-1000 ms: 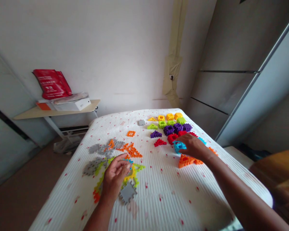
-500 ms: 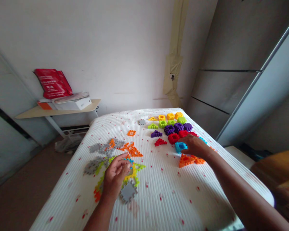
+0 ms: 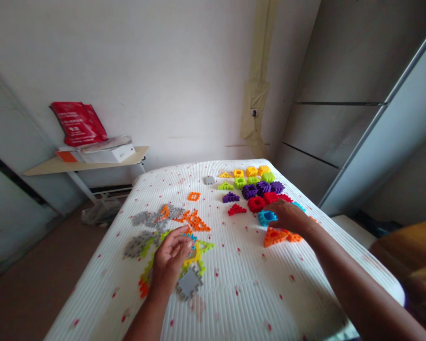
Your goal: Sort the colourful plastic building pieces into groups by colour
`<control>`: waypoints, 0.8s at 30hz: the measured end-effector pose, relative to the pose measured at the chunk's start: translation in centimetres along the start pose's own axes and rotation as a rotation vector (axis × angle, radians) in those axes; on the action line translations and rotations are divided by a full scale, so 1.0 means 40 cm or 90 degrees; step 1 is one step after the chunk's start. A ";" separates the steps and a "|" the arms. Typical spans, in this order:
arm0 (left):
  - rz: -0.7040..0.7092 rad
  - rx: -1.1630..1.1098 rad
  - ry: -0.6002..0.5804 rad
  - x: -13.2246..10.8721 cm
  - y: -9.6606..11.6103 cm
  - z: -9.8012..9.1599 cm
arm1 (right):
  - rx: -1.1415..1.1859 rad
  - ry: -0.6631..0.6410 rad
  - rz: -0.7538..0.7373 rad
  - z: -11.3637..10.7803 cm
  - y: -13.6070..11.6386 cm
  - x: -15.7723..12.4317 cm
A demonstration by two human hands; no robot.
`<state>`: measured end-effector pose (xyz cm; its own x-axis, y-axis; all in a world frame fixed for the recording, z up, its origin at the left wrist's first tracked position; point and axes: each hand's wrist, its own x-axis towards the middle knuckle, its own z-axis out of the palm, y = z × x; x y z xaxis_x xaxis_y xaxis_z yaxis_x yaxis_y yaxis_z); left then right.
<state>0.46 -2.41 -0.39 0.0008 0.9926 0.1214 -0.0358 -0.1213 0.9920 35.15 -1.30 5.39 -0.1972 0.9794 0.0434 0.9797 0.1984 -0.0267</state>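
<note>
Reaching across a ribbed white bedcover in the head view, the right hand comes down at the light blue interlocking tiles, touching or just beside their right side. Its fingers bend downward, but the tips are out of sight behind the hand itself, so I cannot tell how wide they stand or whether they grip. More light blue shows beyond the knuckles (only a sliver, its shape unclear). Just nearer lie orange triangular frames, partly covered by the wrist; just beyond sit red square frames, then purple square frames, with lime and yellow pieces farther back.

The left hand is half curled above a mixed spread of tiles, thumb and index finger near each other with a narrow gap; I cannot tell whether anything small is between them. It hides part of a yellow frame and the pieces under its palm. A grey square tile lies flat just beside the wrist, and a lime triangular frame juts out to the right. Both forearms are cut off by the lower edge.
</note>
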 end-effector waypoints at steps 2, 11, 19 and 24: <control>0.006 0.003 0.003 0.001 0.002 0.000 | 0.000 -0.004 0.002 0.002 -0.001 0.000; 0.029 0.039 0.031 0.008 -0.009 -0.011 | -0.006 -0.021 0.021 -0.002 -0.009 0.001; 0.217 0.482 0.142 0.034 -0.031 -0.055 | 0.002 0.000 0.012 -0.015 -0.022 -0.006; 0.291 0.670 0.042 0.039 -0.030 -0.050 | 0.036 0.099 -0.061 -0.023 -0.093 -0.015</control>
<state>-1.50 -0.72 -1.47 0.1488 0.8493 0.5064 0.8334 -0.3834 0.3981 31.66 -2.67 6.39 -0.2772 0.9392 0.2027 0.9525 0.2964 -0.0704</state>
